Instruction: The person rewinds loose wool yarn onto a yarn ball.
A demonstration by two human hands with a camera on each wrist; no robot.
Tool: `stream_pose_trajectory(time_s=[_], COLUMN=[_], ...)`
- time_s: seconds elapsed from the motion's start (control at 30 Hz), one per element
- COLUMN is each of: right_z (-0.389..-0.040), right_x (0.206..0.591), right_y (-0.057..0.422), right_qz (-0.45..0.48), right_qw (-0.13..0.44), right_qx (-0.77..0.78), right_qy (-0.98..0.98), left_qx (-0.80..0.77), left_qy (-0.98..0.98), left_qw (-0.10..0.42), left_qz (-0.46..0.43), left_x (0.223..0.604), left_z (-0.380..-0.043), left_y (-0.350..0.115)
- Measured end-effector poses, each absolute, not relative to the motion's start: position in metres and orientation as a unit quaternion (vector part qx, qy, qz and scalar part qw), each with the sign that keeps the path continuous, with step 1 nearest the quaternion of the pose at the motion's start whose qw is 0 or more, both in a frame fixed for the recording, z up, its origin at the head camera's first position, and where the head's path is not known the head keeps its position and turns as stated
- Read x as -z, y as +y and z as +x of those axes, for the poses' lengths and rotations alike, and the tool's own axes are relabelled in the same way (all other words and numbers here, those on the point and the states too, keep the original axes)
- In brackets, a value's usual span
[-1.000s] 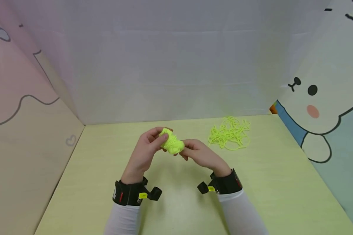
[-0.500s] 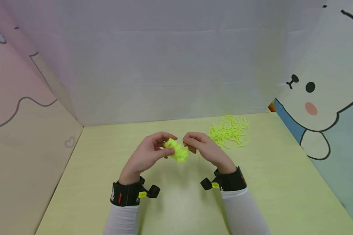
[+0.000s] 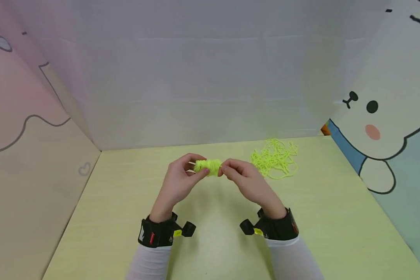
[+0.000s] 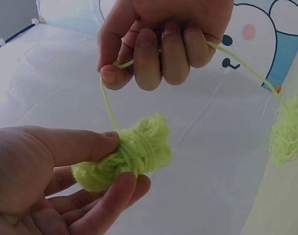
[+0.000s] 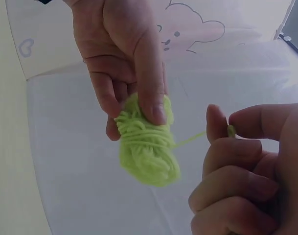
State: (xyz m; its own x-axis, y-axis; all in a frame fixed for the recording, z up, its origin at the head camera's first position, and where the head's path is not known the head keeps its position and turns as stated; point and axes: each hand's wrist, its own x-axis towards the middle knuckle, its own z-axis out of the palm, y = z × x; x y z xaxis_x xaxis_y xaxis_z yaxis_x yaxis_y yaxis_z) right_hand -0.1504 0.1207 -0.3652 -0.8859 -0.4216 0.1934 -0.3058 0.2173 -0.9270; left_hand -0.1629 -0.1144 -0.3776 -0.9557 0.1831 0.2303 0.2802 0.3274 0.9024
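Observation:
A small bundle of neon yellow-green yarn (image 3: 212, 166), wound round its middle, is held above the table by my left hand (image 3: 181, 177). The left thumb presses one side and the fingers support the other, plain in the left wrist view, where the yarn bundle (image 4: 139, 152) has looped ends. My right hand (image 3: 246, 179) pinches the yarn strand (image 4: 107, 104) between thumb and forefinger, a short way from the bundle. Its other fingers curl over the strand, which runs on from that hand toward the loose yarn pile (image 3: 274, 158).
The loose pile lies tangled near the back right of the pale yellow table (image 3: 336, 217). A white curtain (image 3: 210, 77) stands behind the table's far edge. Printed cartoon panels (image 3: 381, 128) flank both sides. Each wrist wears a black camera strap (image 3: 157, 232).
The bundle has turned from slanted to level in my left hand. My right hand drew away with the strand, then came back close to the bundle's right end.

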Motion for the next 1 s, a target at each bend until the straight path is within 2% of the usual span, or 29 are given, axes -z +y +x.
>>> stream_pose_trajectory(time_s=[0.27, 0.43, 0.7, 1.0], right_z=[-0.139, -0.137, -0.143, -0.158], right_x=[0.364, 0.368, 0.374, 0.389], right_y=[0.109, 0.103, 0.100, 0.106], right_qz=[-0.275, -0.302, -0.296, -0.273], right_qw=[0.048, 0.070, 0.110, 0.150], right_qx=[0.547, 0.524, 0.502, 0.549], right_qy=[0.789, 0.793, 0.806, 0.775], left_qx=[0.628, 0.678, 0.747, 0.695], left_qy=[-0.767, -0.725, -0.653, -0.699], left_qw=[0.089, 0.090, 0.044, -0.024], left_qz=[-0.099, -0.083, -0.115, -0.165], left_x=[0.374, 0.371, 0.370, 0.366], left_z=[-0.162, -0.161, -0.162, -0.155], left_y=[-0.111, -0.108, -0.106, -0.108])
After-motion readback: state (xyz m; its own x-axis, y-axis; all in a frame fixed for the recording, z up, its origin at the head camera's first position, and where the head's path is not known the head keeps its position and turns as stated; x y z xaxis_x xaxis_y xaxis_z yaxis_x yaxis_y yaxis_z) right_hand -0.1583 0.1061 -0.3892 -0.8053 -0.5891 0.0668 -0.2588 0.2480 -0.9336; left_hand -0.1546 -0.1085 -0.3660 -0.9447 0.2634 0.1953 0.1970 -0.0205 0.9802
